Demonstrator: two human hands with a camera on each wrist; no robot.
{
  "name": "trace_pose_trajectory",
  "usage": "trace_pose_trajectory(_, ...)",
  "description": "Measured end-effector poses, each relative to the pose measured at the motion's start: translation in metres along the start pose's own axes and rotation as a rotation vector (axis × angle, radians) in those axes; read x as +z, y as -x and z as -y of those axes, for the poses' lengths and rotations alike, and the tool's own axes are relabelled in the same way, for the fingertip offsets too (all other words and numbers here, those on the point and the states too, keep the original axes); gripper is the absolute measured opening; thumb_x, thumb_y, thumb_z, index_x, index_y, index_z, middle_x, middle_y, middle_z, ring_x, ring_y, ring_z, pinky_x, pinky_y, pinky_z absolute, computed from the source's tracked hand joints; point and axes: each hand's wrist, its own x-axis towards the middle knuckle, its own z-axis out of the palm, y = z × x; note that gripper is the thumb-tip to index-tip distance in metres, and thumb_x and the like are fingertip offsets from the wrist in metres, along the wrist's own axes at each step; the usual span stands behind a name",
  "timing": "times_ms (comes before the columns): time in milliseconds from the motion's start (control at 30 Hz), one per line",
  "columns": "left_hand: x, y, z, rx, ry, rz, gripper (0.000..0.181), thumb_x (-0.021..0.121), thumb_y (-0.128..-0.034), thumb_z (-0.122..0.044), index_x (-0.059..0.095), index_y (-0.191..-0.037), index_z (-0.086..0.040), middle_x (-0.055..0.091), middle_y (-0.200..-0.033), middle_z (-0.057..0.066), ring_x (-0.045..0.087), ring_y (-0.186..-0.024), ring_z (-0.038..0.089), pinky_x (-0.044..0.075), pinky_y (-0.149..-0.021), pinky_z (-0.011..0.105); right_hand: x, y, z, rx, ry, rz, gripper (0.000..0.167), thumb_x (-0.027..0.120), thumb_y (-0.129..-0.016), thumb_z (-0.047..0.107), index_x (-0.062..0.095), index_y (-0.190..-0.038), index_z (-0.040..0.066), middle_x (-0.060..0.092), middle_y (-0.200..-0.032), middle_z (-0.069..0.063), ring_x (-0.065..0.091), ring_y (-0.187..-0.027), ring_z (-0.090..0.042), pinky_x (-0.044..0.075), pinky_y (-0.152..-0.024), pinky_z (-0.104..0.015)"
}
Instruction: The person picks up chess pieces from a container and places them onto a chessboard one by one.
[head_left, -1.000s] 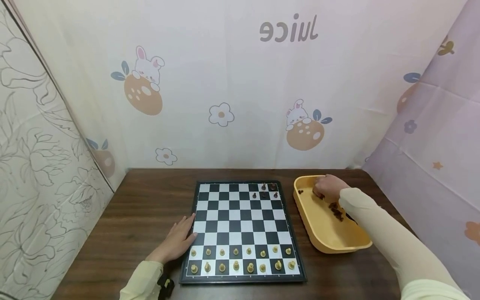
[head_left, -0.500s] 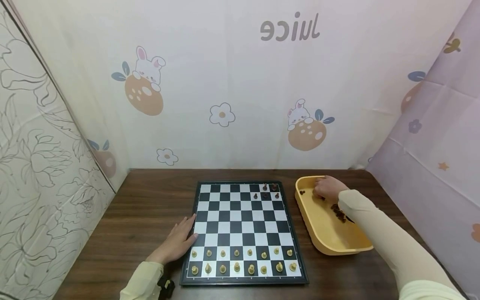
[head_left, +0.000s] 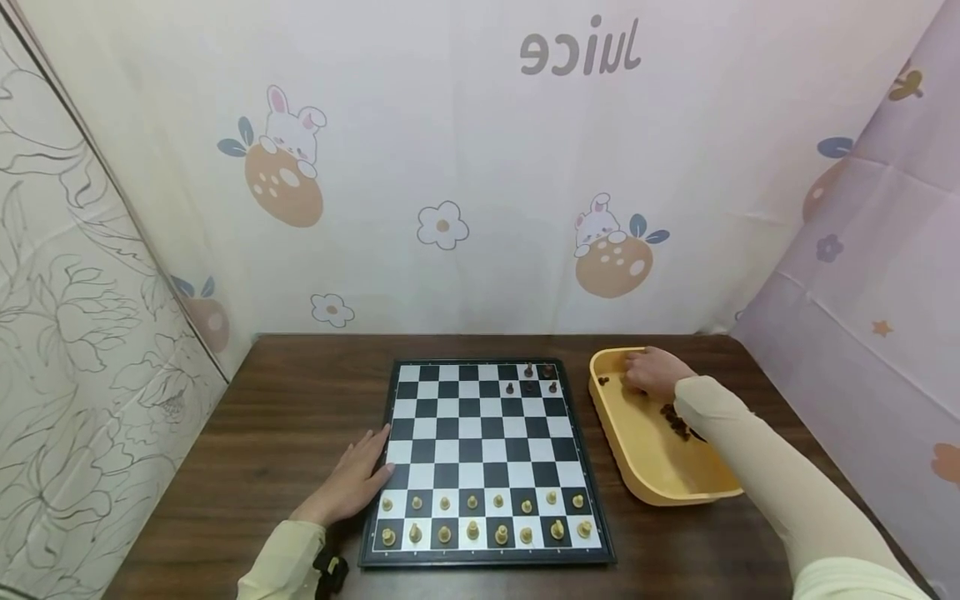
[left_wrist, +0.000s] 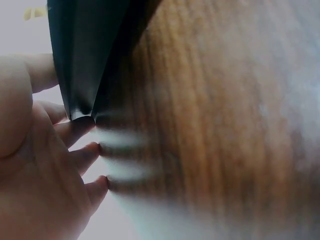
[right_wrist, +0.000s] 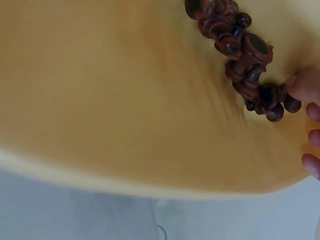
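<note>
Inside the far end of the yellow tray (head_left: 660, 467), the right hand (head_left: 657, 374) sits low with fingers bent; whether its grip is closed round a piece cannot be told. Just on the wrist side of that grip, dark brown chess pieces (right_wrist: 256, 49) lie heaped on the tray floor. Left of the right grip, the black-and-white chessboard (head_left: 471, 429) lies flat on a wood-grain worktop (head_left: 292, 408). The left hand (head_left: 351, 482) touches the board's left border, its grip wide, fingers spread. To the right of that grip, pale gold chess pieces (head_left: 472, 530) fill the two nearest rows; five dark pieces (head_left: 553, 388) occupy the far right corner.
</note>
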Motion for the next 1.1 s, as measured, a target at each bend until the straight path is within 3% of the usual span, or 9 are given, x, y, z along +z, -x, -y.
trace_pose_trajectory(200,-0.001,0.000,0.000,0.005,0.002,-0.001,0.061,0.052,-0.0979,-0.021,0.027,-0.149,-0.001,0.031,-0.150,0.022,0.015,-0.142,0.040,0.008,-0.113,0.057,-0.012,0.000,0.000,0.007,-0.026,-0.013,0.032,0.077,-0.067,0.004,0.052,-0.056,0.022,0.047,-0.068,0.001,0.047,-0.066,-0.019,0.036,-0.050,-0.037)
trace_pose_trajectory(533,0.000,0.000,0.001,0.002,0.002,0.005,0.061,0.052,-0.0981,-0.021,0.027,-0.149,0.000,0.031,-0.150,0.022,0.015,-0.142,0.040,0.007,-0.113,0.057,-0.023,0.000,0.002,0.087,-0.015,0.023,0.035,0.076,-0.073,0.009,0.046,-0.058,0.020,0.043,-0.068,0.003,0.037,-0.062,-0.017,0.027,-0.052,-0.031)
trace_pose_trajectory(833,-0.003,-0.001,0.000,0.007,-0.002,0.010,0.061,0.051,-0.0984,-0.021,0.026,-0.149,0.000,0.030,-0.150,0.022,0.014,-0.141,0.041,0.006,-0.112,0.057,-0.030,-0.003,-0.004,0.113,-0.067,0.001,0.026,0.078,-0.066,0.014,0.053,-0.060,0.019,0.051,-0.074,0.002,0.045,-0.065,-0.016,0.040,-0.054,-0.034)
trace_pose_trajectory(1100,-0.003,0.000,0.000,0.001,-0.007,0.013,0.061,0.052,-0.0982,-0.022,0.026,-0.149,0.000,0.031,-0.150,0.022,0.014,-0.141,0.041,0.006,-0.112,0.058,-0.050,-0.006,-0.003,0.153,-0.177,-0.001,0.020,0.077,-0.067,0.011,0.057,-0.063,0.016,0.047,-0.072,0.004,0.043,-0.064,-0.015,0.040,-0.056,-0.035)
